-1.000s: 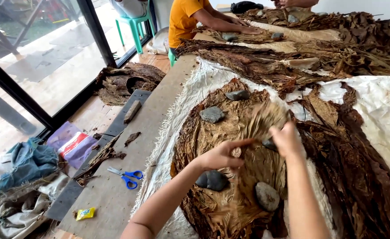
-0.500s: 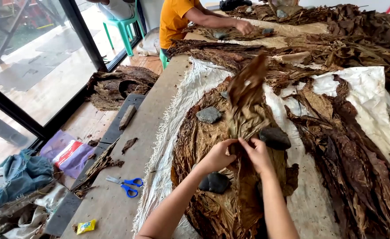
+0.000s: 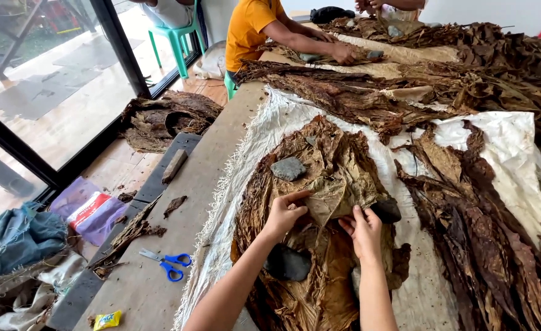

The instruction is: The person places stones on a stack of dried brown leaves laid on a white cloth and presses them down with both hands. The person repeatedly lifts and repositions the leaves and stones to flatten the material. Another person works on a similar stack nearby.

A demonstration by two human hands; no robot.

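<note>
Dried brown leaf [image 3: 335, 190] is pinched flat by both hands [image 3: 322, 220] on the pile.

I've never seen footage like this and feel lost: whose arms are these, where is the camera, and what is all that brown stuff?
The camera sits on a person's head and looks down, so the two bare arms are their own. The left hand and right hand both grip one large dried brown leaf on top of a leaf stack. Grey stones rest on the stack, which lies on a white cloth over a long table. Blue scissors lie on the table's bare side. Farther along, a person in an orange shirt handles more leaves.
</note>
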